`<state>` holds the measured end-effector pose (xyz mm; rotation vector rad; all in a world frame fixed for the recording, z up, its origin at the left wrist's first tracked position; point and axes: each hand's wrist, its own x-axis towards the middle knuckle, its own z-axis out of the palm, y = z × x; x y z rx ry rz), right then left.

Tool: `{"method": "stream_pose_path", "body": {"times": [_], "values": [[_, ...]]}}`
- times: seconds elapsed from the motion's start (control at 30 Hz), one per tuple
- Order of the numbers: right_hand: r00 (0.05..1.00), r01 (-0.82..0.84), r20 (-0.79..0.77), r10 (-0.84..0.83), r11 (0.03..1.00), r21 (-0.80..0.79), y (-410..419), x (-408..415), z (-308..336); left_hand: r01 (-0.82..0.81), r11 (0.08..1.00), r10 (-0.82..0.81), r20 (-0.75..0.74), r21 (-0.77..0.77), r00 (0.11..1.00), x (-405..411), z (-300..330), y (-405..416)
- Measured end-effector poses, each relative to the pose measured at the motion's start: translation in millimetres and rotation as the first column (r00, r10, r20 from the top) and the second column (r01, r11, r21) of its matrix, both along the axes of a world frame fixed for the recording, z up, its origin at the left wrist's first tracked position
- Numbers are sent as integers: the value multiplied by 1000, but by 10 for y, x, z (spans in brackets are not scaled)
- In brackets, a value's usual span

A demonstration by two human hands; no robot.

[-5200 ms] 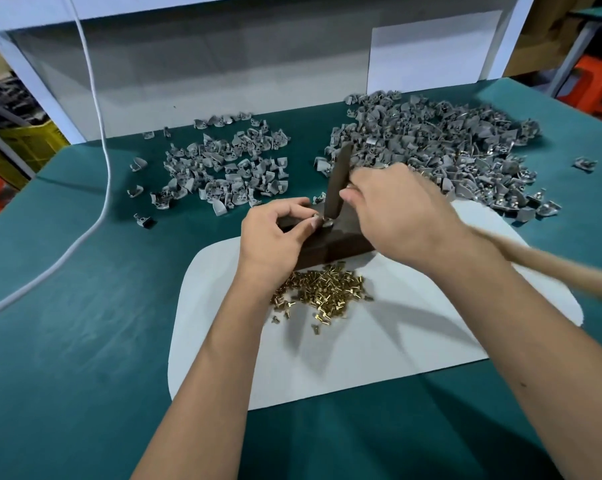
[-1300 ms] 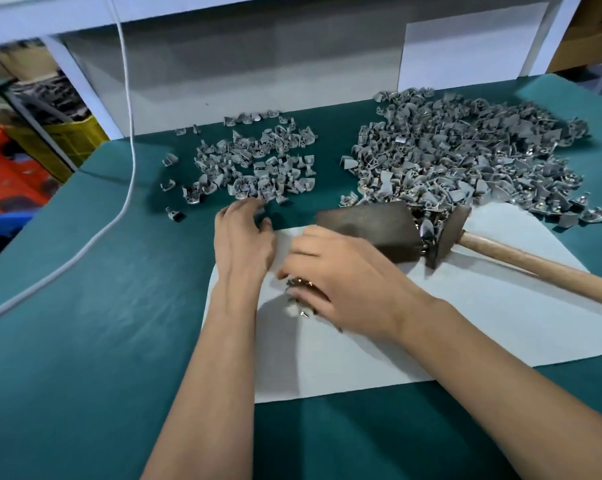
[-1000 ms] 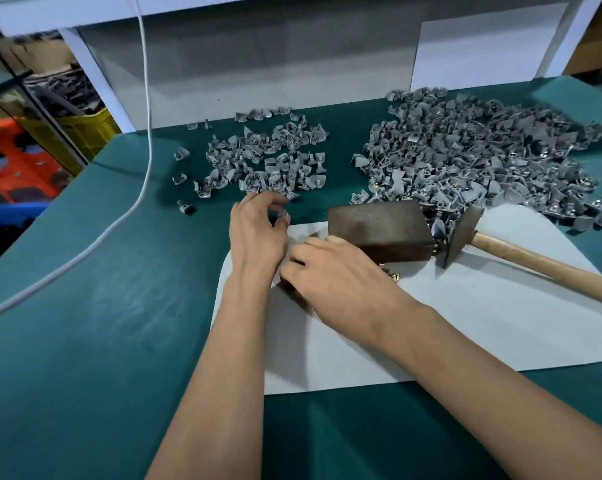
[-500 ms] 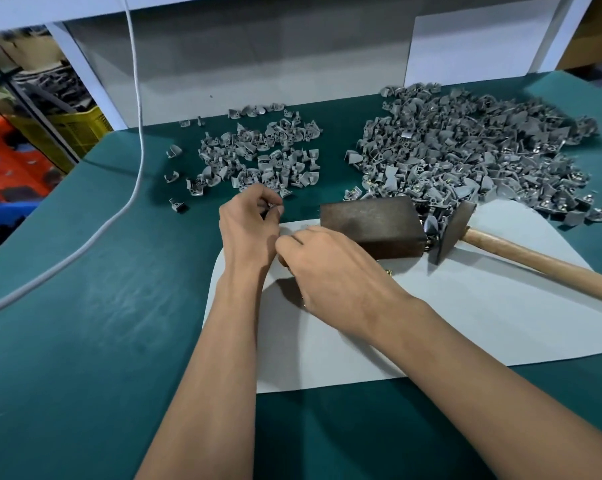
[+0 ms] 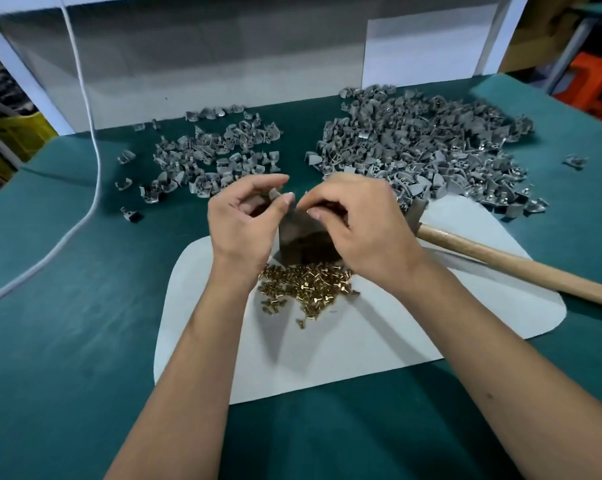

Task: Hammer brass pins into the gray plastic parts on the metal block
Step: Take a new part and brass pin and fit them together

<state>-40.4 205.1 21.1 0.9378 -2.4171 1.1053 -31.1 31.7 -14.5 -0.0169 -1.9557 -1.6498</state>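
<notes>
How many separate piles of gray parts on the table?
2. A smaller pile lies far left of the metal block; a larger pile lies far right. A few strays sit outside both; the hands may hide others.

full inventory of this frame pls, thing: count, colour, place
metal block: one, dark brown, on the white sheet between the hands
brass pins: a loose pile, gold, on the sheet in front of the block
gray plastic parts, big pile: many, far right
gray plastic parts, small pile: many, far left of centre
hammer: one, wooden handle, lying on the right, head by the block
white sheet: one, centre of table
table cover: teal
cable: one, white, left
left hand: pinches a gray plastic part above the block
right hand: fingers curled over the block; contents hidden
</notes>
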Motion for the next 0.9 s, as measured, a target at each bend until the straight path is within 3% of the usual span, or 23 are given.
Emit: {"method": "stream_pose_path", "body": {"times": [0.27, 0.5, 0.9], "values": [[982, 178, 115, -151, 944, -279, 236, -40, -83, 250, 968, -250, 41, 6, 967, 74, 41, 200], [987, 158, 80, -141, 941, -298, 207, 2, -102, 353, 933, -356, 36, 63, 934, 92, 55, 195], [989, 142, 86, -121, 939, -313, 184, 2, -147, 341, 930, -348, 29, 135, 937, 82, 45, 178]]}}
